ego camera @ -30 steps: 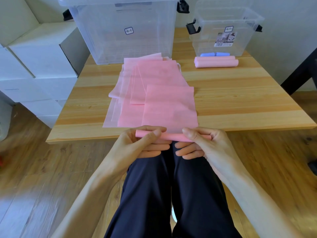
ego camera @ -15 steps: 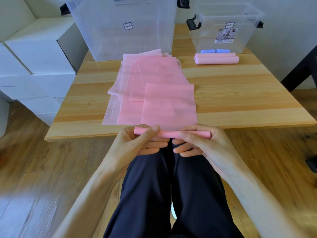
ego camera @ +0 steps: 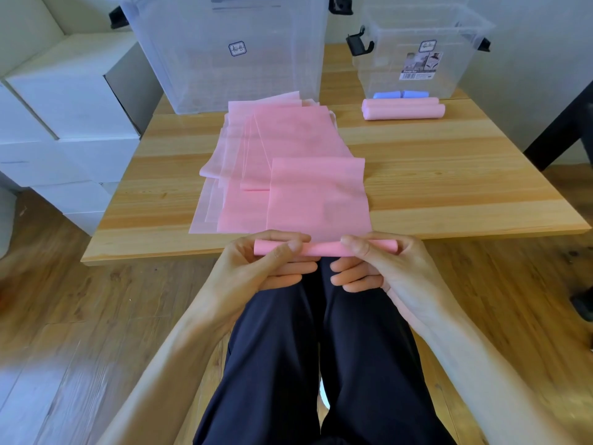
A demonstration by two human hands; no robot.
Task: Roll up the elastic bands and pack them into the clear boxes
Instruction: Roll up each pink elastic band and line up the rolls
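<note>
A pink elastic band [ego camera: 317,194] lies flat over the table's near edge, and its near end is wound into a thin roll [ego camera: 324,248]. My left hand [ego camera: 266,268] pinches the roll's left part between thumb and fingers. My right hand [ego camera: 382,268] pinches its right part the same way. Under the band lies a loose stack of several more flat pink bands [ego camera: 256,155]. Two finished pink rolls [ego camera: 404,109] lie at the back right in front of the small clear box [ego camera: 449,69], which holds blue rolls [ego camera: 401,94]. A large clear box [ego camera: 192,59] stands at the back left.
The wooden table [ego camera: 465,187] has bare surface on its right half. White cartons [ego camera: 70,123] are stacked left of the table. A dark chair frame [ego camera: 558,136] stands at the right. My legs in dark trousers [ego camera: 321,364] are below my hands.
Both hands have turned the roll up toward the table edge, so the roll is a little thicker and closer to the table. The flat part of the band is shorter.
</note>
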